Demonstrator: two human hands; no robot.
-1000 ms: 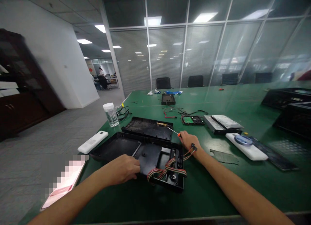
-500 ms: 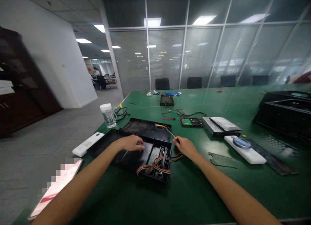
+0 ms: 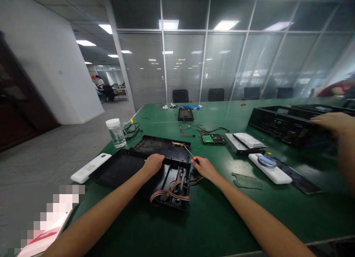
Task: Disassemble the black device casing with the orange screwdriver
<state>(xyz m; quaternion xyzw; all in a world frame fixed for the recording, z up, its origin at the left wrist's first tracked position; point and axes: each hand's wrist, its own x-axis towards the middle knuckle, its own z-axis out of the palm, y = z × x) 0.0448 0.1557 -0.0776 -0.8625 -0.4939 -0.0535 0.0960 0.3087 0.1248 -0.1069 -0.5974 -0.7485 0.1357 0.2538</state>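
Observation:
My right hand (image 3: 206, 169) is closed round a screwdriver (image 3: 195, 159) with an orange and black handle. Its thin shaft points up and left to a small brass-coloured part (image 3: 178, 144) on a flat black panel (image 3: 149, 145). My left hand (image 3: 154, 164) is closed over the far rim of an open black casing (image 3: 119, 172), its fingertips hidden behind the wall. A striped ribbon of wires (image 3: 169, 192) lies across the casing's right end.
A lidded clear bottle (image 3: 116, 134) and cables stand left. To the right lie a circuit board (image 3: 212, 139), a silver drive unit (image 3: 244, 142), a white device (image 3: 270, 170) and a thin dark plate (image 3: 246, 181). Another person's hand (image 3: 330, 121) touches a large black case (image 3: 283, 125).
My left hand has gone from hovering with loose fingers over the casing to gripping its far rim. Another person's arm has come in at right, and the large black case has shifted left.

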